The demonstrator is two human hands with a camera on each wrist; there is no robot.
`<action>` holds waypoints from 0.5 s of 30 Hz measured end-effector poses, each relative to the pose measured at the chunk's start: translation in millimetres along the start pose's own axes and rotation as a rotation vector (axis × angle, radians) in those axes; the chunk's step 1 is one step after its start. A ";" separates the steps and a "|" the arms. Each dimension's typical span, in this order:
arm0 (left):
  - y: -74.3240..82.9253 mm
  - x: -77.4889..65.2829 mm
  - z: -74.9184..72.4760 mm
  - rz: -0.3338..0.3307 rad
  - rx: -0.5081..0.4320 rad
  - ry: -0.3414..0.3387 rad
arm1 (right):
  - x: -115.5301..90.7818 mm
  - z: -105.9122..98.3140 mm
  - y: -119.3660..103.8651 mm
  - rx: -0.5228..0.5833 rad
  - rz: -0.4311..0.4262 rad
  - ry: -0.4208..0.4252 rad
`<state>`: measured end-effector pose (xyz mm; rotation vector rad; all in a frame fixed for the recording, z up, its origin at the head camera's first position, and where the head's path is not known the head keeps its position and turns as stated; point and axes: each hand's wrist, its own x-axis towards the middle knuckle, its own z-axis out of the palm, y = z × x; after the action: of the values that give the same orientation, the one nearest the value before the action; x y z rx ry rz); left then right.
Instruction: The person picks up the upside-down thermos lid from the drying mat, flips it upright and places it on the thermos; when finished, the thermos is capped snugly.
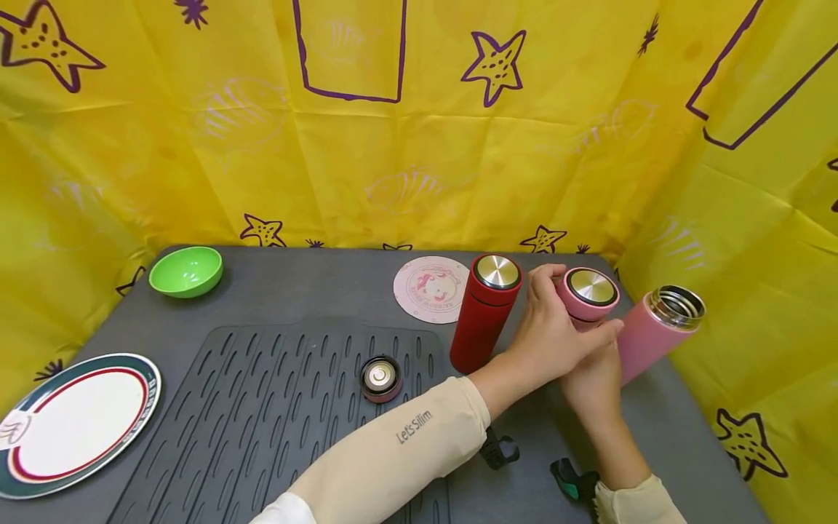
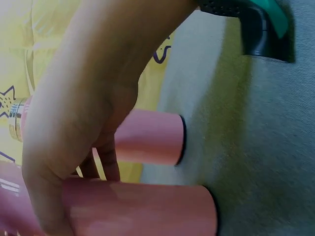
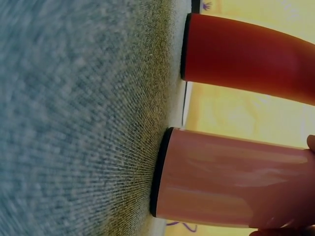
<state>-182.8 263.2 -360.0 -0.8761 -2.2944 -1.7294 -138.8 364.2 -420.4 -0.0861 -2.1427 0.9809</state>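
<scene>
A pink thermos stands upright with its silver-topped pink lid [image 1: 591, 287] on. My left hand [image 1: 553, 327] grips it around the lid, fingers at the far left side and thumb across the front. Below, my right hand [image 1: 592, 378] holds the pink thermos body [image 2: 142, 209]; in the left wrist view its fingers wrap the wall. Just right of the hands stands a second pink thermos [image 1: 655, 331], its steel mouth uncovered. A red thermos [image 1: 483, 320] with a lid on stands left of my left hand. The base of the held thermos [image 3: 221, 177] touches the table.
A loose lid [image 1: 380, 378] lies inside up on the grey ridged mat [image 1: 275, 415]. Behind it is a round pink coaster [image 1: 432, 290]. A green bowl [image 1: 187, 271] sits at the back left, a white plate [image 1: 85, 422] at the left edge. Yellow cloth [image 1: 419, 167] walls the table.
</scene>
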 end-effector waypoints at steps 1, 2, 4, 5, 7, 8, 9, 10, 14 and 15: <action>1.2 0.8 1.3 -0.001 0.017 0.028 | 0.2 0.2 0.4 0.003 -0.004 -0.004; 2.4 1.6 2.7 -0.002 0.032 0.054 | 0.4 0.4 1.0 0.009 -0.003 -0.007; 4.8 2.8 4.4 0.005 0.070 0.095 | 0.0 0.1 1.6 0.002 0.012 -0.008; 5.5 2.8 4.8 0.009 0.076 0.105 | -0.2 -0.3 1.9 0.003 0.026 -0.006; 5.5 2.4 3.6 0.033 0.081 0.099 | -0.3 -0.5 1.9 -0.006 0.046 -0.004; 4.9 2.5 2.0 0.050 0.084 0.079 | -0.4 -0.4 2.0 -0.006 0.058 -0.006; 4.0 2.5 -0.2 0.059 0.081 0.049 | -0.3 -0.4 1.6 -0.009 0.068 -0.009; 3.3 2.6 -2.9 0.062 0.063 0.012 | -0.1 -0.3 0.9 -0.009 0.078 -0.011; 0.4 3.2 -12.9 0.037 -0.010 -0.117 | -0.9 0.7 -2.7 -0.025 0.122 -0.008; 0.0 2.7 -14.2 0.017 -0.035 -0.131 | -1.5 1.0 -3.8 -0.027 0.126 -0.004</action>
<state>-188.3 251.1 -354.2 -1.0425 -2.3355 -1.7594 -137.5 360.4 -419.3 -0.2349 -2.1761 1.0252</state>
